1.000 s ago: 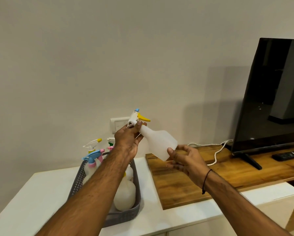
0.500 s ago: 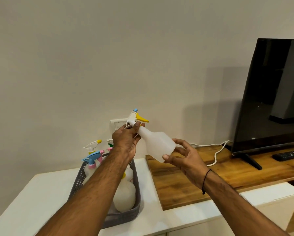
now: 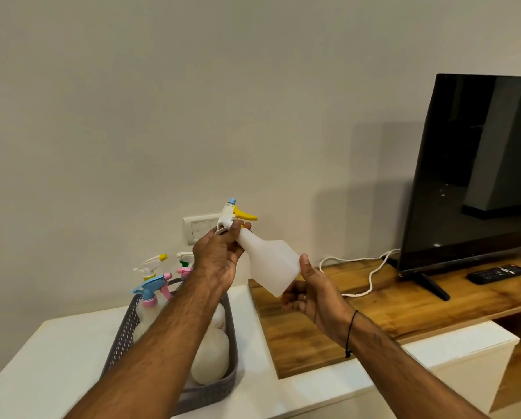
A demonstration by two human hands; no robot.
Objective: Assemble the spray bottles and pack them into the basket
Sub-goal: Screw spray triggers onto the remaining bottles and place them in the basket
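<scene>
1. Translucent white plastic spray bottle (image 3: 273,263) held tilted in mid-air, above the white counter (image 3: 57,343), right of the grey perforated plastic basket (image 3: 123,334).
2. Left hand (image 3: 220,258) fingers closed around the white-and-yellow trigger head (image 3: 233,214), likely to twist it tight.
3. Right hand (image 3: 312,290) gripping the base, bracing against turning.

television (image 3: 476,170) cut off at right edge, basket (image 3: 123,337) — bottles partly behind left forearm

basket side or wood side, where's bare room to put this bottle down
Free: the white counter left of the gray basket, and the wooden top between the white cord and its front edge. Crowded: the basket, full of bottles.
</scene>
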